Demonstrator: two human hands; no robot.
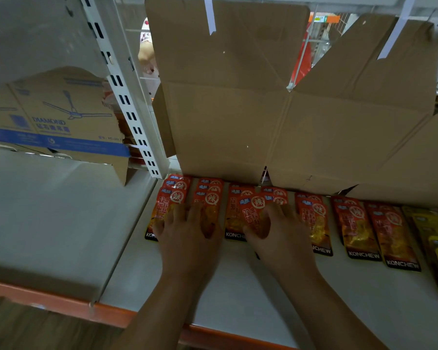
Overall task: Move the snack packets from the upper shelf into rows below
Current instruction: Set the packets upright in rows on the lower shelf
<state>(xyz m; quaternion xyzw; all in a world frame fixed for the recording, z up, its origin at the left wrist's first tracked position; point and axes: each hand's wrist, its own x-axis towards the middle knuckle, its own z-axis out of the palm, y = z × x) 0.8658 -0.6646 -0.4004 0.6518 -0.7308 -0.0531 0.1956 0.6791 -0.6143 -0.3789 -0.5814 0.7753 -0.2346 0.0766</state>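
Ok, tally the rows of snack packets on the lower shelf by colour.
Rows of red-orange foil snack packets: 7
Rows of yellow foil snack packets: 2 in view, cut off by the frame edge
Total: 9 rows in view

The snack packets (354,228) lie in rows on the shelf (263,299), a cardboard box (238,122) behind them at twelve o'clock. A fan carton (53,117) sits at ten o'clock, left of the upright (134,117).
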